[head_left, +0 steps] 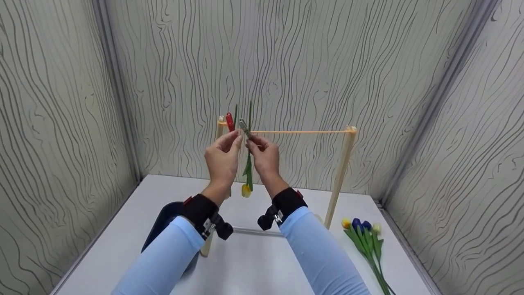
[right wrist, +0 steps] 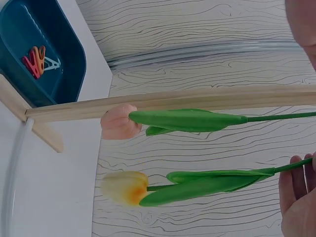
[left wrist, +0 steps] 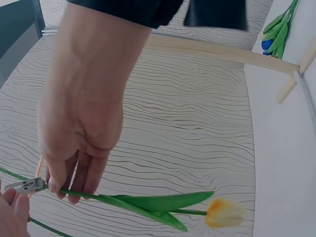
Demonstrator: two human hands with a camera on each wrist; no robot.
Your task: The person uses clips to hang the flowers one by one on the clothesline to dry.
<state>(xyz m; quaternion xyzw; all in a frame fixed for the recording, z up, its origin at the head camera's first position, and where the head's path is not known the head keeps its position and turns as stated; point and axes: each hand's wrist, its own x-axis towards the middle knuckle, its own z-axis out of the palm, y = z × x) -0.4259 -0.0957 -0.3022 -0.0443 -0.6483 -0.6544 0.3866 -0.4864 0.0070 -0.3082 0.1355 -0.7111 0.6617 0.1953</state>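
My left hand [head_left: 223, 159] is raised at the orange string [head_left: 299, 132], thumb and forefinger pinched at a grey clothespin [left wrist: 29, 185]. My right hand [head_left: 267, 159] pinches the green stem of a yellow-white tulip [right wrist: 126, 188] just below that clothespin. This tulip hangs bloom down, its stem end rising above the string. Left of it, a red clothespin [head_left: 229, 121] stands on the string. A peach tulip [right wrist: 121, 122] also hangs bloom down there, mostly hidden behind my left hand in the head view.
Wooden posts [head_left: 342, 176] carry the string at both ends. A dark teal basin [right wrist: 74, 74] with several clothespins [right wrist: 37, 61] stands at the left, partly behind my left sleeve. Several yellow, blue and pale tulips [head_left: 366, 241] lie at the right of the white table [head_left: 254, 266].
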